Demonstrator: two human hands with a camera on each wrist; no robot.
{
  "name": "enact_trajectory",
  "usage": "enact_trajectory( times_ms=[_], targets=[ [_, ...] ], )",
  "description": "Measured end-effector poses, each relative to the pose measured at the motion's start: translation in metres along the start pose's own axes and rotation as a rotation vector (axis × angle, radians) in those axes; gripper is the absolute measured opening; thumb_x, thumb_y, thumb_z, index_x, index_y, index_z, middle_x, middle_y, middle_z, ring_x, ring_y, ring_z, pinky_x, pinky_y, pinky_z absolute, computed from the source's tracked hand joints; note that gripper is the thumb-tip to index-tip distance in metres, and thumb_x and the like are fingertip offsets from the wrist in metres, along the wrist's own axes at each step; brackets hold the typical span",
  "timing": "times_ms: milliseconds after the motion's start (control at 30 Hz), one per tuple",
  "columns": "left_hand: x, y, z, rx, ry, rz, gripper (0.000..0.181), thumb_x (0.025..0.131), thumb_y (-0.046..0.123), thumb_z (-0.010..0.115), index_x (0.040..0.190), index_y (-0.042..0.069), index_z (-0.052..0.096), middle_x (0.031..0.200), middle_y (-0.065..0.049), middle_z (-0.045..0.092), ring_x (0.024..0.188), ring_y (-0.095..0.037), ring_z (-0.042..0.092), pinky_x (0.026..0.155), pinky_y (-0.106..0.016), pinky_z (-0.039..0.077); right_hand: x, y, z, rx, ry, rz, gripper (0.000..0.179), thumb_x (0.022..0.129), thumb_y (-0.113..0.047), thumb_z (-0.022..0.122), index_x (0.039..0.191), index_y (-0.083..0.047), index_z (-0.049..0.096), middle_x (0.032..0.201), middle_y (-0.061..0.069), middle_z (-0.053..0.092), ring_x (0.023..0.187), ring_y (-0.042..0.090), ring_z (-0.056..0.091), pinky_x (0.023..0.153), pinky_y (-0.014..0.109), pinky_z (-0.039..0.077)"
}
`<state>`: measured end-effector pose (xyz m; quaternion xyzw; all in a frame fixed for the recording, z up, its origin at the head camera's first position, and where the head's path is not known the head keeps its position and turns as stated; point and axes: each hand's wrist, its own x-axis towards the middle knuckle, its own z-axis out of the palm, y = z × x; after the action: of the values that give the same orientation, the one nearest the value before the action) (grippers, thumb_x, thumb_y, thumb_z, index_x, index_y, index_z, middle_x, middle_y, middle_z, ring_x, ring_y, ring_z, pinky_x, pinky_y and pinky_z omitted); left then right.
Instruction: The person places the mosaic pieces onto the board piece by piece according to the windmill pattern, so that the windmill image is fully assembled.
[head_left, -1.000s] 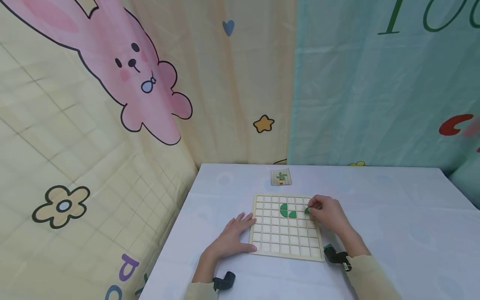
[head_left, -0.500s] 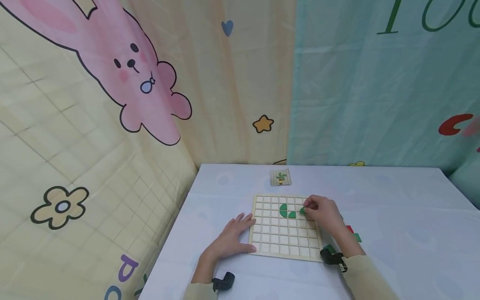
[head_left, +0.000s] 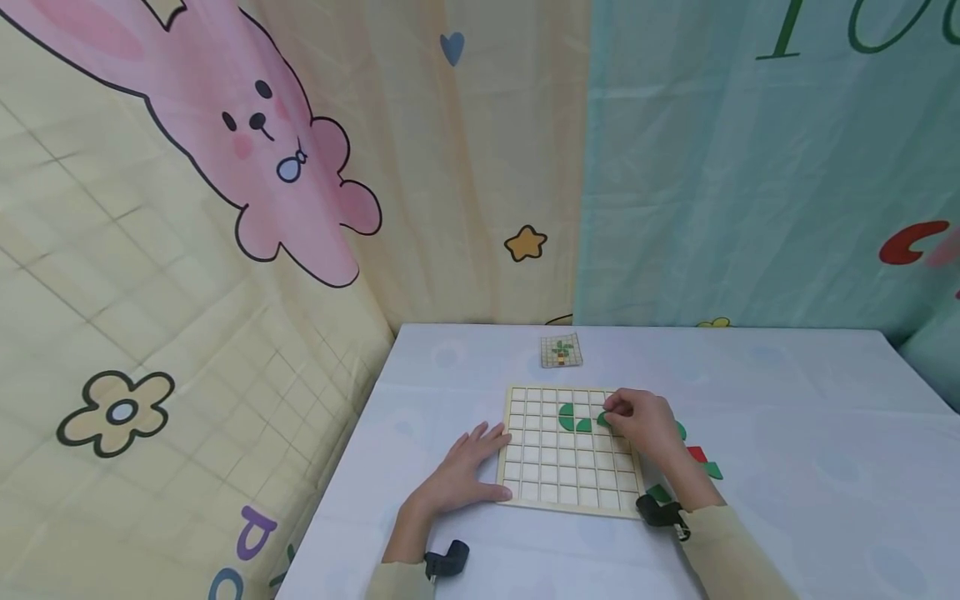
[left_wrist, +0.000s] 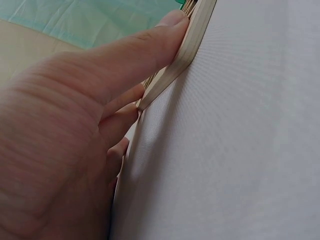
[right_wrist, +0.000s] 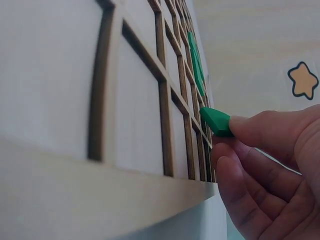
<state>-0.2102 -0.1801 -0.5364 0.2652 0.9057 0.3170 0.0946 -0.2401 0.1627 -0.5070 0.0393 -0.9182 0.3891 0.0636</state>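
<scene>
A wooden grid board [head_left: 570, 503] with square cells lies on the white table. Several green pieces [head_left: 567, 418] with curved edges sit in its cells near the upper middle. My right hand [head_left: 647, 427] pinches another green piece [right_wrist: 217, 123] between thumb and fingers, close over the board's upper right cells; in the right wrist view it tilts against the cell walls. My left hand [head_left: 463, 473] lies at the board's left side with fingers spread. In the left wrist view its thumb [left_wrist: 172, 20] and fingertips touch the board's wooden edge [left_wrist: 172, 65].
Behind the board lies a small card [head_left: 561, 351] printed with a grid and a green pattern. To the right, partly under the right forearm, are a red piece [head_left: 697, 454] and green pieces [head_left: 712, 471]. Printed curtains [head_left: 480, 167] hang behind the table.
My right hand has moved slightly left over the board with the green piece. The loose red and green pieces beside the forearm have come into sight. My left hand stays put.
</scene>
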Motion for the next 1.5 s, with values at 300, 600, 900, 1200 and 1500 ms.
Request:
enact_trajectory(
  times_ms=[300, 600, 900, 1200, 1500],
  targets=[
    [0.000, 0.000, 0.000, -0.004, 0.004, 0.000, 0.090, 0.080, 0.059, 0.076, 0.155, 0.024, 0.042, 0.163, 0.008, 0.028, 0.154, -0.021, 0.010, 0.124, -0.049, 0.006, 0.002, 0.000, 0.002, -0.034, 0.005, 0.055, 0.006, 0.088, -0.008, 0.076, 0.089, -0.011, 0.071, 0.079, -0.001, 0.066, 0.074, 0.019, 0.058, 0.067, 0.035, 0.053],
    [0.000, 0.000, 0.001, 0.002, 0.006, -0.006, 0.090, 0.080, 0.059, 0.077, 0.155, 0.024, 0.041, 0.164, 0.007, 0.028, 0.154, -0.021, 0.009, 0.124, -0.050, 0.007, 0.000, -0.003, 0.004, -0.052, -0.023, 0.092, 0.004, 0.088, -0.010, 0.076, 0.090, -0.011, 0.072, 0.077, 0.000, 0.065, 0.073, 0.020, 0.057, 0.064, 0.033, 0.051],
    [0.000, 0.001, 0.001, 0.000, 0.001, -0.008, 0.088, 0.081, 0.059, 0.075, 0.155, 0.024, 0.042, 0.163, 0.007, 0.028, 0.154, -0.021, 0.009, 0.124, -0.050, 0.007, -0.001, -0.006, 0.004, -0.080, -0.020, 0.118, 0.006, 0.087, -0.012, 0.077, 0.086, -0.011, 0.072, 0.074, 0.000, 0.063, 0.070, 0.020, 0.055, 0.060, 0.032, 0.049],
    [0.001, 0.002, 0.002, 0.019, 0.004, -0.025, 0.088, 0.082, 0.058, 0.075, 0.156, 0.026, 0.040, 0.163, 0.010, 0.027, 0.154, -0.018, 0.007, 0.124, -0.047, 0.006, -0.004, -0.010, 0.002, -0.119, -0.025, 0.118, 0.010, 0.087, -0.015, 0.078, 0.082, -0.012, 0.070, 0.071, -0.001, 0.062, 0.067, 0.019, 0.055, 0.057, 0.032, 0.047],
    [0.000, 0.002, 0.003, 0.023, 0.002, -0.028, 0.088, 0.082, 0.057, 0.076, 0.156, 0.025, 0.041, 0.164, 0.009, 0.027, 0.154, -0.019, 0.007, 0.124, -0.048, 0.007, -0.006, -0.013, 0.001, -0.137, -0.036, 0.099, 0.011, 0.087, -0.016, 0.078, 0.081, -0.012, 0.069, 0.070, -0.002, 0.062, 0.065, 0.018, 0.055, 0.055, 0.032, 0.047]
  ],
)
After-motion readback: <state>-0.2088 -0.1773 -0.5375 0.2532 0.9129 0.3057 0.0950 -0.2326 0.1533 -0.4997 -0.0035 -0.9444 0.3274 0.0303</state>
